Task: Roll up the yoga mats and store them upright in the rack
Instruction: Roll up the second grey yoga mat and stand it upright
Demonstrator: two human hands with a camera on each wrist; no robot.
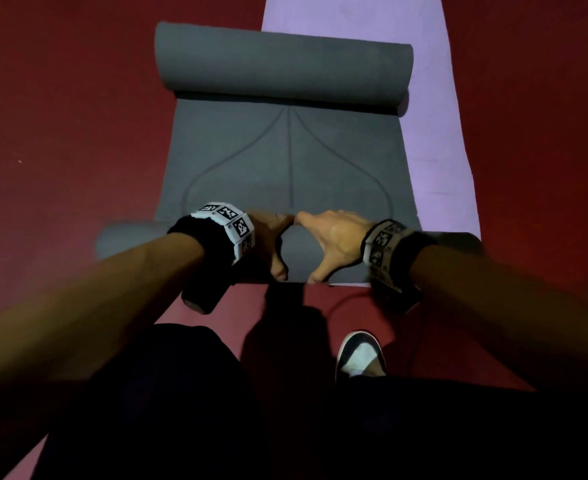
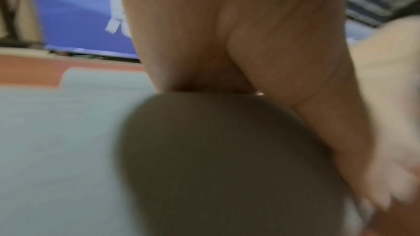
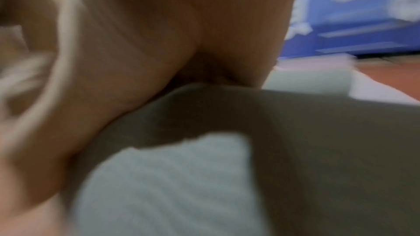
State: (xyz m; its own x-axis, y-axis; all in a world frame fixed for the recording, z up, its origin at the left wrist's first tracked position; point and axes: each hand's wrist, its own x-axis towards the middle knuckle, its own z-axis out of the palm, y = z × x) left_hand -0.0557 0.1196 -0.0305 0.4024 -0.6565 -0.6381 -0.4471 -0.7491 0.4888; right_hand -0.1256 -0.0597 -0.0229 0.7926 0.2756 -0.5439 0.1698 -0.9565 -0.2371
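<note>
A grey yoga mat (image 1: 285,161) lies flat on the red floor, partly over a purple mat (image 1: 434,161). Its far end stands curled in a thick roll (image 1: 282,64). Its near end is rolled into a second roll (image 1: 126,240) under my hands. My left hand (image 1: 271,237) and right hand (image 1: 330,237) sit side by side at the middle of this near roll, fingers over the top and thumbs down its near side. The blurred wrist views show the left palm (image 2: 250,42) and the right palm (image 3: 159,33) wrapped over the dark roll (image 2: 227,159) (image 3: 318,141).
Red floor (image 1: 60,133) surrounds the mats. My shoe (image 1: 360,355) and dark trousers are just behind the near roll, with a thin cord (image 1: 337,303) on the floor. A blue banner (image 2: 75,15) stands at the far wall. No rack is in view.
</note>
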